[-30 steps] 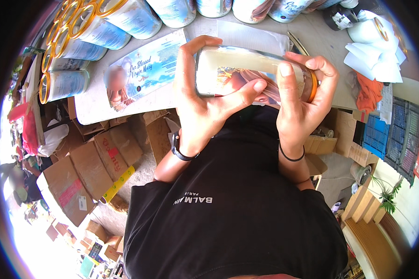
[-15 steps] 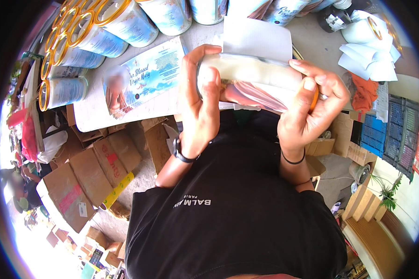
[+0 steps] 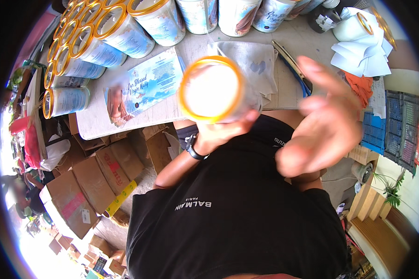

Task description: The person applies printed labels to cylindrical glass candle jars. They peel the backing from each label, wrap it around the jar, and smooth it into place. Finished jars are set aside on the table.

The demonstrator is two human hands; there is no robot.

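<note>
Now the left hand (image 3: pixel 219 135) is gripping the gold-rimmed jar (image 3: pixel 212 89) alone at frame centre, turned end-on; the right hand (image 3: pixel 323 125), apparently released, is hovering open, blurred.

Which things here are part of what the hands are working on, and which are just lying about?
In hand:
- left hand gripping the gold-rimmed jar
- right hand open, blurred, touching nothing
- printed label sheet on the table
- finished jars in rows

Lying about:
- grey cloth
- blue-handled tool
- white paper stack
- cardboard boxes
</note>
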